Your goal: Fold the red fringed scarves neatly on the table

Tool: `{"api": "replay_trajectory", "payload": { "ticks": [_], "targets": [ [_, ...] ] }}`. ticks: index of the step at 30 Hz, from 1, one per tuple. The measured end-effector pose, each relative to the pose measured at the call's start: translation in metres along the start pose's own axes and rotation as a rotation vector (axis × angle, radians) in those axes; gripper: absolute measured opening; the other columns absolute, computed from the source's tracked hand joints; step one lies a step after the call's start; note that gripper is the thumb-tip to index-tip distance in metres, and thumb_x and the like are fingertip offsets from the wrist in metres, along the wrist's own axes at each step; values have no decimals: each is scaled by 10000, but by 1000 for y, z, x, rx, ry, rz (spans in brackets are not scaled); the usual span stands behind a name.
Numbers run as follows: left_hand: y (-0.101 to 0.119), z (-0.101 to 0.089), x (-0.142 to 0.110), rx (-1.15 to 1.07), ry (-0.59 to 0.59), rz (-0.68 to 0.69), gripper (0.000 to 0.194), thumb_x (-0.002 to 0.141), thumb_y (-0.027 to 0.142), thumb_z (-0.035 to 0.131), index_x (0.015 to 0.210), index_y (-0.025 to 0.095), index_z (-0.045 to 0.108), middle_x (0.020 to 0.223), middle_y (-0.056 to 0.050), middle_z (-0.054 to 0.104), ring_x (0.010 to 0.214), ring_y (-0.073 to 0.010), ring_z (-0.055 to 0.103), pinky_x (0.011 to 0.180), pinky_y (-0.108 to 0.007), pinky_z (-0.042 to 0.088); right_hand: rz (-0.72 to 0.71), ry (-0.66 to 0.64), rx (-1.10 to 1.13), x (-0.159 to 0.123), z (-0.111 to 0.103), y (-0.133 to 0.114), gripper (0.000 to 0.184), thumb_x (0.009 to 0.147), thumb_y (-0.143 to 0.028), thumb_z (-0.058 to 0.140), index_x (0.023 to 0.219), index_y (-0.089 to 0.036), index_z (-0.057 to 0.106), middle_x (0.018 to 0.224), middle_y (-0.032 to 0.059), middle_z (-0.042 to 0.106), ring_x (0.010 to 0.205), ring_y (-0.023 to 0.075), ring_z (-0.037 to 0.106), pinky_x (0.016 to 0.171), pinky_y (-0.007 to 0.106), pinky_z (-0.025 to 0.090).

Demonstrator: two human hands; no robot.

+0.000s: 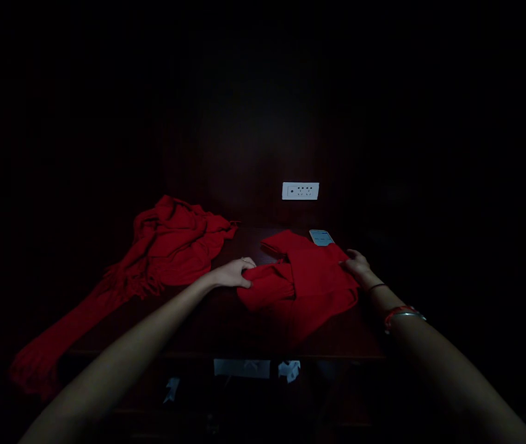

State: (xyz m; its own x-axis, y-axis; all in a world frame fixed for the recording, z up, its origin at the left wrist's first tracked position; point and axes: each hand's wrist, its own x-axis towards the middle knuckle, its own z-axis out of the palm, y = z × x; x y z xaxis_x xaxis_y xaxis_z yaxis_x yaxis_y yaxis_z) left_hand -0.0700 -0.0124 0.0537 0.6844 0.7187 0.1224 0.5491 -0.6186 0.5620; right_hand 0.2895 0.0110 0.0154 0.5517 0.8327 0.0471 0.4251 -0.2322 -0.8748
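A partly folded red cloth lies on the dark table, with a flap sticking out to the left and another at the back. My left hand pinches the left flap between thumb and fingers; a ring shows on one finger. At the cloth's right edge, my right hand has its thumb on top and the fingers partly hidden, gripping that edge. Left of my left hand, a red fringed scarf is heaped loosely, its tasselled end trailing over the table's front edge.
Behind the cloth lies a phone with a lit screen. A white socket panel is on the back wall. Below the front edge of the table are a pale box-like thing and white scraps. The surroundings are very dark.
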Motion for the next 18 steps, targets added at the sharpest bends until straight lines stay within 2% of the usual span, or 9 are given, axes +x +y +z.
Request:
{"api": "replay_trajectory", "payload": {
  "ticks": [3, 6, 9, 11, 12, 14, 16, 18],
  "targets": [
    [2, -28, -12, -181, 69, -52, 212, 602, 350, 570, 615, 160, 479, 649, 36, 493, 613, -105, 471, 563, -194, 365, -32, 4, -44, 5, -2, 6, 608, 538, -96, 607, 1125, -162, 460, 994, 66, 571, 761, 139, 569, 641, 221, 459],
    [4, -49, -23, -164, 40, -130, 263, 516, 329, 650, 653, 172, 491, 631, 52, 496, 594, -100, 475, 544, -179, 363, -40, -22, -63, 5, 0, 5, 603, 547, -116, 609, 1130, -143, 456, 1024, 84, 560, 781, 146, 570, 667, 232, 456],
    [5, -45, -32, -26, -146, -197, 371, 451, 240, 683, 794, 208, 544, 746, 50, 560, 697, -128, 518, 623, -187, 388, -38, -21, -84, 5, 4, 3, 565, 546, -120, 614, 1096, -131, 485, 1008, 89, 567, 810, 150, 566, 705, 232, 444],
    [6, -37, -36, 193, -148, -229, 264, 518, 182, 629, 771, 214, 560, 745, 32, 580, 726, -147, 533, 667, -198, 386, -42, -6, -92, 6, 5, 2, 546, 539, -114, 619, 1071, -134, 502, 1002, 84, 570, 823, 152, 563, 722, 235, 438],
    [7, -36, -37, 331, -77, -238, 185, 566, 155, 581, 742, 209, 560, 740, 14, 583, 736, -157, 537, 681, -205, 382, -42, -4, -87, 7, 4, 1, 541, 536, -109, 621, 1064, -137, 507, 1001, 82, 570, 818, 152, 563, 720, 236, 440],
    [10, -44, -38, 599, 179, -259, 155, 644, 116, 480, 755, 197, 551, 794, -31, 580, 793, -178, 529, 709, -223, 372, -34, -9, -32, 6, 4, -2, 525, 538, -101, 617, 1050, -146, 512, 983, 74, 578, 783, 145, 570, 685, 229, 452],
    [14, -64, -39, 808, 451, -297, 205, 702, 122, 421, 865, 180, 530, 898, -67, 553, 880, -205, 498, 746, -260, 360, -17, -24, 84, 0, 7, -8, 496, 557, -97, 601, 1042, -148, 512, 942, 66, 591, 737, 130, 576, 635, 209, 461],
    [14, -85, -42, 955, 638, -328, 234, 766, 167, 370, 961, 167, 499, 941, -91, 523, 936, -234, 466, 790, -313, 338, -9, -47, 178, -9, 12, -16, 476, 584, -99, 581, 1051, -149, 501, 898, 56, 601, 708, 123, 581, 609, 204, 465]
  ]
}}
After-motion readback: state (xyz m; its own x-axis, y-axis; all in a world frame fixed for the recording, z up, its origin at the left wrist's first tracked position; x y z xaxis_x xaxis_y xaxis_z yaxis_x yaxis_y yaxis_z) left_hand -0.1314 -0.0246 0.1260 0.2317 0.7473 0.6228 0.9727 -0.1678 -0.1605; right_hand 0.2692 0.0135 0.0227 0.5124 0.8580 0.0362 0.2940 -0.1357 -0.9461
